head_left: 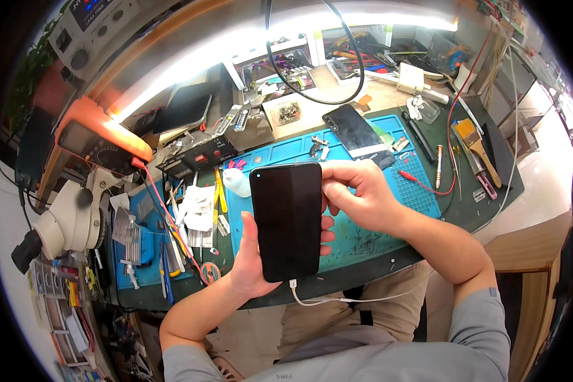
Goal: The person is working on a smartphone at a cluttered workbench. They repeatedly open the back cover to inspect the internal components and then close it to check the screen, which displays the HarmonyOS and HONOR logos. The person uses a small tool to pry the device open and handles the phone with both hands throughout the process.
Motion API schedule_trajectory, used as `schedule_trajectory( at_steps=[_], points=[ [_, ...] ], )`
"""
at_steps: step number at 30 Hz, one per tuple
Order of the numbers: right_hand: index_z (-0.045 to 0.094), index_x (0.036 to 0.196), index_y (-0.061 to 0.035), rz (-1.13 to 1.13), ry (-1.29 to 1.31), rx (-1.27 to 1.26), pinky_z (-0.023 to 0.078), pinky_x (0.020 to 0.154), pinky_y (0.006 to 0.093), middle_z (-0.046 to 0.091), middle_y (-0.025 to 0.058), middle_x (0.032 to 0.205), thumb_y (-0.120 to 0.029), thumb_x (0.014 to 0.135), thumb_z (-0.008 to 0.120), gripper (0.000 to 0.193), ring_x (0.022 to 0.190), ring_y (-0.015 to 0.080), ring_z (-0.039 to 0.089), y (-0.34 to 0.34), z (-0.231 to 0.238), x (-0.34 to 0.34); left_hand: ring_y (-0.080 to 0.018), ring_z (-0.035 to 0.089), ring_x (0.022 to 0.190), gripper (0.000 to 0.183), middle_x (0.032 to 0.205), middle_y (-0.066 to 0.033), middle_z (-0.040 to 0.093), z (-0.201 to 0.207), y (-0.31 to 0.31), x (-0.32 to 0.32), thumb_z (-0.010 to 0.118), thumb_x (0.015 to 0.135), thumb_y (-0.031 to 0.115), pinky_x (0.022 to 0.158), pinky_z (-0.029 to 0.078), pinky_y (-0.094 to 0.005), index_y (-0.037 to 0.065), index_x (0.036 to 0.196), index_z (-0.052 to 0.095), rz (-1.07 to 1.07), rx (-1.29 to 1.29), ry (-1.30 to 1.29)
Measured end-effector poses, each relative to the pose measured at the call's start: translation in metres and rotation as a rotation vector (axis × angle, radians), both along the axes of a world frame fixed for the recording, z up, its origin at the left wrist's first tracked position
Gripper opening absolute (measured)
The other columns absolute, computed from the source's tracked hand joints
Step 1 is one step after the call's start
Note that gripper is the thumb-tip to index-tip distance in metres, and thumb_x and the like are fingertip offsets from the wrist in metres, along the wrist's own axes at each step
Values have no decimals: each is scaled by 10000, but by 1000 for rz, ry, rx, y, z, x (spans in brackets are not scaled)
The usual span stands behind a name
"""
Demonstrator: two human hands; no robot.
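A black smartphone [286,223] with a dark screen stands upright before me, above the front part of a blue work mat [388,248]. My left hand [249,272] is wrapped round its lower half, thumb along the left edge and fingertips showing past the right edge. At the phone's upper right edge, my right hand [366,194] has its fingers curled with thumb and forefinger against the side. A white charging cable [309,302] is plugged into the phone's bottom end and runs off to the right. Behind my right hand lies another dark phone [356,132] on the mat.
An orange multimeter [102,143] and a white microscope part [67,219] stand at the left. Tools and a white bottle [236,183] lie beside the mat. Brushes [474,143], a red probe lead [420,181] and a screwdriver [438,169] are at the right. A black cable loop [315,99] hangs ahead.
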State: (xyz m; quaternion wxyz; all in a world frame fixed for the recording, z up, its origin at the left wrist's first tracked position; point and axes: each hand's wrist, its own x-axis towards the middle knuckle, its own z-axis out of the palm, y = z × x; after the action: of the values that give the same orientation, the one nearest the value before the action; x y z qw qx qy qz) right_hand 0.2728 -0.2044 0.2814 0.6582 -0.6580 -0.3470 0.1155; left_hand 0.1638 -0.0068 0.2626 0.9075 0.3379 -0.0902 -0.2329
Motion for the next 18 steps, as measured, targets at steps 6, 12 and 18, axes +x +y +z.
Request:
schedule_trajectory(
  at_steps=[6,12,18],
  points=[
    [714,1063,-2,16,28,15,483,568,232,698,30,733,-22,902,488,278,614,49,582,0,-2,1,-323,512,1329,1073,1485,-221,444,-1,1,-2,282,882,837,1115,428,-467,4,1557,225,-33,0,-30],
    [697,1052,14,8,-11,14,476,548,233,706,46,728,-16,900,499,251,591,50,583,-1,-6,3,-324,527,1314,1106,1482,-226,447,-2,1,-3,294,862,853,1112,431,-464,-7,1553,222,-72,-18,-69],
    [692,1046,15,12,-23,14,475,549,230,706,41,727,-16,901,507,238,592,47,584,1,-6,3,-323,528,1313,1104,1479,-222,451,-1,2,-4,293,862,853,1115,427,-467,-7,1551,228,-73,-24,-39]
  ],
)
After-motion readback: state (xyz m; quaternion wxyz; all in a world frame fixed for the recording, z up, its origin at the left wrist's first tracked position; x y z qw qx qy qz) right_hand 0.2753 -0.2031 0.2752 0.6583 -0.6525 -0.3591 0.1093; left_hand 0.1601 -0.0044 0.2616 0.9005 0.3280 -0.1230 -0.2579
